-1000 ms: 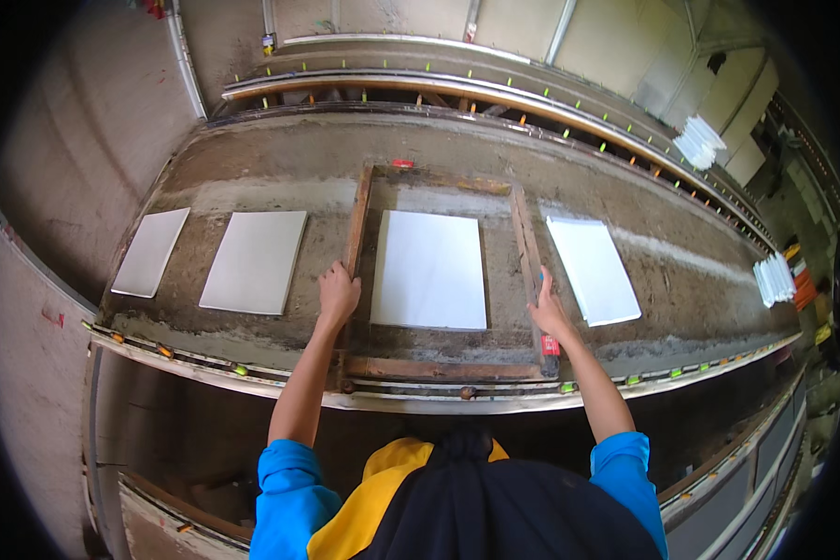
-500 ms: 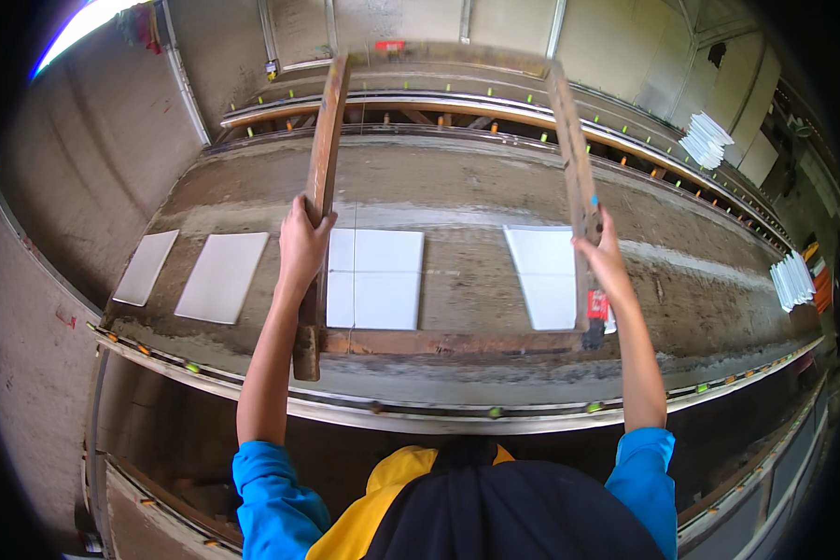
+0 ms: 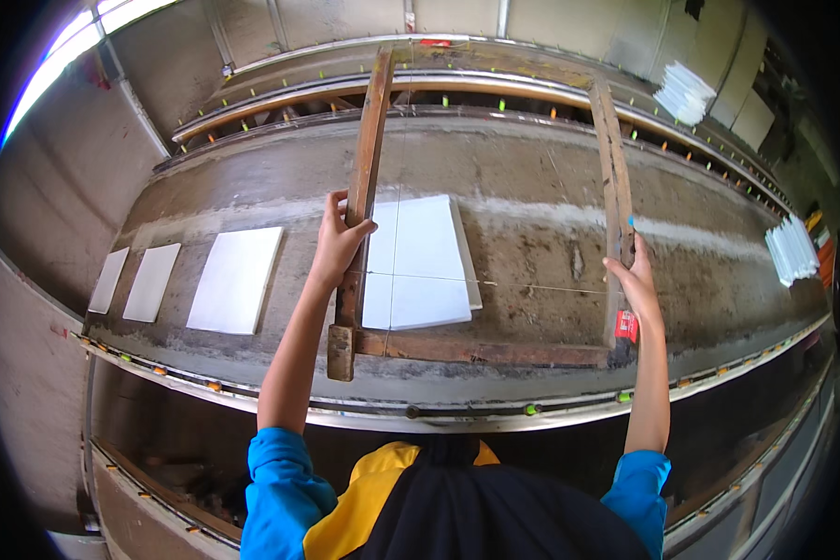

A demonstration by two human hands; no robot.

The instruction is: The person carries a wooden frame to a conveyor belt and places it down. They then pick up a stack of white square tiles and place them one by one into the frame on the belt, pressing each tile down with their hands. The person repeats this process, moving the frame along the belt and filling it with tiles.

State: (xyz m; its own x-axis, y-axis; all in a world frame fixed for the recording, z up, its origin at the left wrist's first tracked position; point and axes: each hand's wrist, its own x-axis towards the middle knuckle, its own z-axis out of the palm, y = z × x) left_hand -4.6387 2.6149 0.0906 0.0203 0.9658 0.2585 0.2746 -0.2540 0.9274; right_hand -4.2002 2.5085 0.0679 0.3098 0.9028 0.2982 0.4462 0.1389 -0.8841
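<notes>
My left hand [image 3: 340, 233] grips the left side bar of a large brown wooden frame [image 3: 476, 349], its thumb on the inner edge. The frame's right side bar is held in my right hand [image 3: 637, 280], just above a red label [image 3: 626, 325]. Thin threads [image 3: 448, 279] run lengthwise and crosswise inside the frame. Through the opening shows a white sheet [image 3: 416, 271], close to the left bar, with the edge of another white layer [image 3: 467, 252] along its right side. Whether the frame rests on the table or hovers just above it, I cannot tell.
Several white sheets lie in a row on the long stained table [image 3: 532, 224] to the left, the nearest a larger sheet [image 3: 235, 280]. Stacked white sheets [image 3: 792, 250] stand far right, another stack [image 3: 684, 93] behind. A rail with coloured stops [image 3: 476, 412] edges the table.
Both hands have carried the frame rightward along the table. The white sheet formerly at its left is now outside it, and my view has shifted right too.
</notes>
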